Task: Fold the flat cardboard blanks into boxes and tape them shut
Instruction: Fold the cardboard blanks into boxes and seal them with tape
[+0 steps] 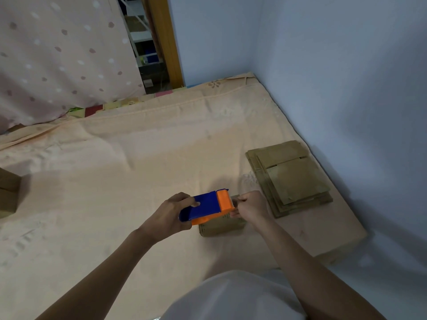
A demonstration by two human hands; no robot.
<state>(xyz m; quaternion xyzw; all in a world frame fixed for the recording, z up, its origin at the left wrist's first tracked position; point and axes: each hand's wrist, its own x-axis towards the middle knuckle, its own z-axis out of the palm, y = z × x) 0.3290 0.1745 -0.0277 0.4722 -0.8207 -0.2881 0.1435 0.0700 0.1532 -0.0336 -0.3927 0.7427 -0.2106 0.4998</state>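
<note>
My left hand [169,214] grips a blue and orange tape dispenser [208,207] and holds it just above a small folded cardboard box [221,227] that sits on the peach bedsheet. At the dispenser's toothed orange end, my right hand [250,207] pinches what looks like the tape end. The dispenser and both hands hide most of the box's top. A stack of flat cardboard blanks [290,177] lies to the right, near the wall.
The bed [115,181] fills most of the view and ends at a blue wall [346,88] on the right. Another cardboard box [8,192] stands at the far left edge. A dotted pink curtain [57,54] hangs at the back left.
</note>
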